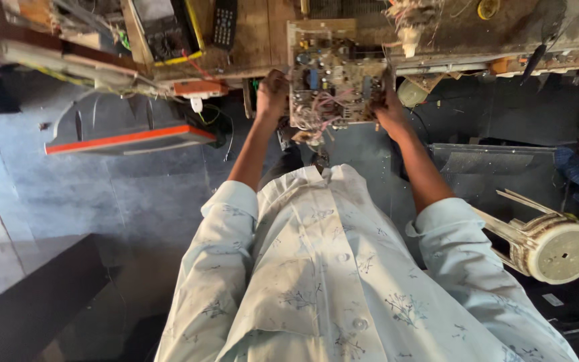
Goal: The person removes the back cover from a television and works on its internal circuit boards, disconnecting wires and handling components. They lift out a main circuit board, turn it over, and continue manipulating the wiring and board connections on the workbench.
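I look down past my pale patterned shirt (330, 281) to both arms stretched out ahead. My left hand (273, 94) is closed around the left edge of a circuit board (333, 77), and my right hand (390, 110) grips its right edge, fingers curled over the rim. The board, crowded with small parts and loose pink and white wires, is held between my hands at the near edge of a cluttered wooden workbench (256, 40). A black remote control (224, 23) lies on the bench to the far left. A grey casing with an orange strip (125, 131) sits lower left. A worn white stool (551, 248) lies tipped over on the right.
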Demonstrator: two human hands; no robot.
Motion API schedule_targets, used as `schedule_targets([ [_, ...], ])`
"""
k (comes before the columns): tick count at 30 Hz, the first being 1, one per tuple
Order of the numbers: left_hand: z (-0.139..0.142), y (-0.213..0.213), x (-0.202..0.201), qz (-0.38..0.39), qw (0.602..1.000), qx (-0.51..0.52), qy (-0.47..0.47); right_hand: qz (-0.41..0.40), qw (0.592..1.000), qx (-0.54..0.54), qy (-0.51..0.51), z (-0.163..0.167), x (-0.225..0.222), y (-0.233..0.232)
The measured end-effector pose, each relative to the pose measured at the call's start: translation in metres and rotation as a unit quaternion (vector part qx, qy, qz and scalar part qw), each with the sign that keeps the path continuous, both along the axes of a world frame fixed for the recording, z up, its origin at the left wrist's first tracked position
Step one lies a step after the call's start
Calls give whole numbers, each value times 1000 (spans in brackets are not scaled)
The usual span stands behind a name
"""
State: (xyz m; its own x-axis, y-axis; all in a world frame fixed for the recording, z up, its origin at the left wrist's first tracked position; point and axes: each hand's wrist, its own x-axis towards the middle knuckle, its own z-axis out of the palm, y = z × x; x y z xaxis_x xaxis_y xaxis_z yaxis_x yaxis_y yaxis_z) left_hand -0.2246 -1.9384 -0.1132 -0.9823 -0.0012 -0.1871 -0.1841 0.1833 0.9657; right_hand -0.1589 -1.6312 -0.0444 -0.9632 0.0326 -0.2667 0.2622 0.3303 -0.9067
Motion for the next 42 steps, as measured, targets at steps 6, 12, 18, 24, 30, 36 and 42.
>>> schedule_targets([
  [6,-21,37,-38,-44,995,81,-47,24,982,150,109,-24,-11,38],
  [12,-4,18,-66,-84,991,-34,-101,-2,984,164,69,-22,-20,37],
  [18,-16,26,-113,-76,983,-158,51,-4,992,117,-53,-30,-23,47],
  [24,-22,52,-124,-35,993,-108,35,55,975,172,131,-56,-23,68],
  [30,-24,73,-124,12,971,-193,138,41,990,98,95,-58,-22,74],
  [36,-38,87,-129,19,922,-308,232,42,994,59,81,-59,-24,75],
  [42,-54,97,-130,23,889,-377,257,52,987,68,133,-60,-27,82],
])
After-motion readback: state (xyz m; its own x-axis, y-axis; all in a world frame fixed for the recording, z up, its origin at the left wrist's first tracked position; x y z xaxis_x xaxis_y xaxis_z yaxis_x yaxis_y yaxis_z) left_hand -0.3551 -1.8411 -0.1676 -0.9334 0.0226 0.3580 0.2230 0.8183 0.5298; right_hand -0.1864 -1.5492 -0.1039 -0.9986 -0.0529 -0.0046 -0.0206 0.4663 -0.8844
